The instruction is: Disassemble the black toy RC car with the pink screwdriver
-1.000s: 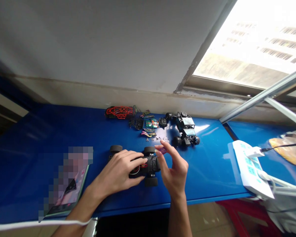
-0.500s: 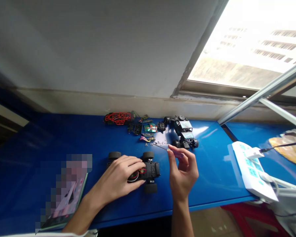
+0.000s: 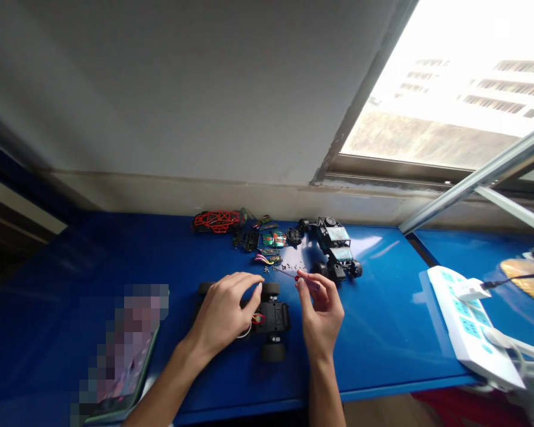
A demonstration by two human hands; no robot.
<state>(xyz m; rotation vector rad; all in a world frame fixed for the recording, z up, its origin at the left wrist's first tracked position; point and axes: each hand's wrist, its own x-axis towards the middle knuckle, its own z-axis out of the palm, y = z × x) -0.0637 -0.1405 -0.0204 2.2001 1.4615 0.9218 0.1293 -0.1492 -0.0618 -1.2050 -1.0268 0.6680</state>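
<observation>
My right hand grips a screwdriver with a purple handle and a reddish collar. Its thin shaft points left, toward the small screws on the table. My left hand is over a black toy car chassis, thumb and forefinger brought together in a pinch near the far wheel. Whatever is between those fingertips, if anything, is too small to make out. Red wires and a white loop show in the chassis, which is partly hidden by this hand. Loose screws lie scattered just beyond the screwdriver.
Along the wall lie a red-framed car body, a green patterned body shell, a purple-and-yellow panel and a black buggy body with wheels. A tablet is at left. A white power strip sits at right.
My left hand has lifted from the chassis wires, and its thumb and forefinger have closed into a pinch. My right hand has shifted slightly left with the screwdriver. The view has tilted a little.
</observation>
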